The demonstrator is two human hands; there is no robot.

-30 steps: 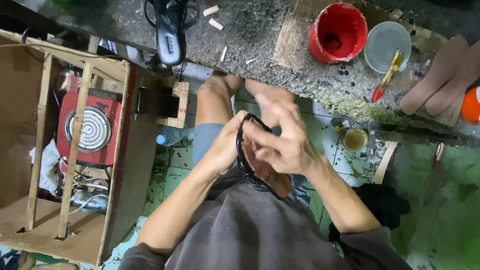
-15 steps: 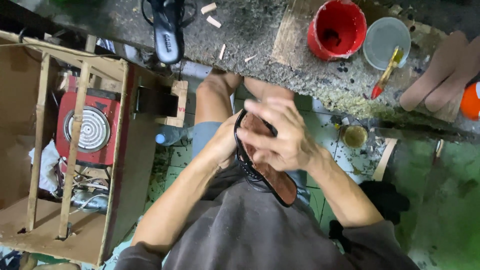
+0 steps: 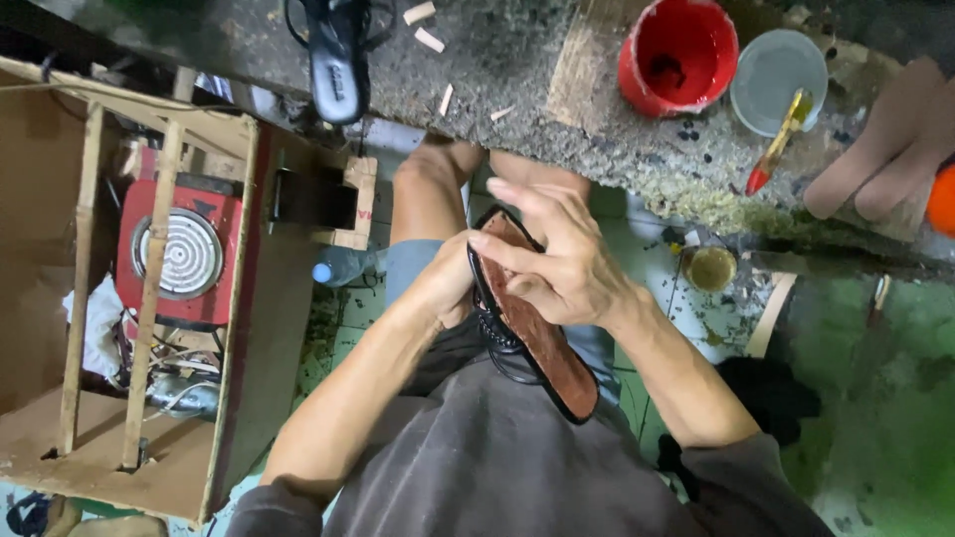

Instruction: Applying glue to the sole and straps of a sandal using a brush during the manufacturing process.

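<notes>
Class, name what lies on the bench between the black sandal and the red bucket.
In the head view, small pale wood offcuts lie between black sandal and red bucket.

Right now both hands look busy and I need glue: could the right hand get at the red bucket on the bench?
Probably yes: the right hand would first have to leave the sandal; nothing blocks the red bucket.

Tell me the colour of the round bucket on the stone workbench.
Red, inside and out: the round bucket, clearest in the head view.
</notes>
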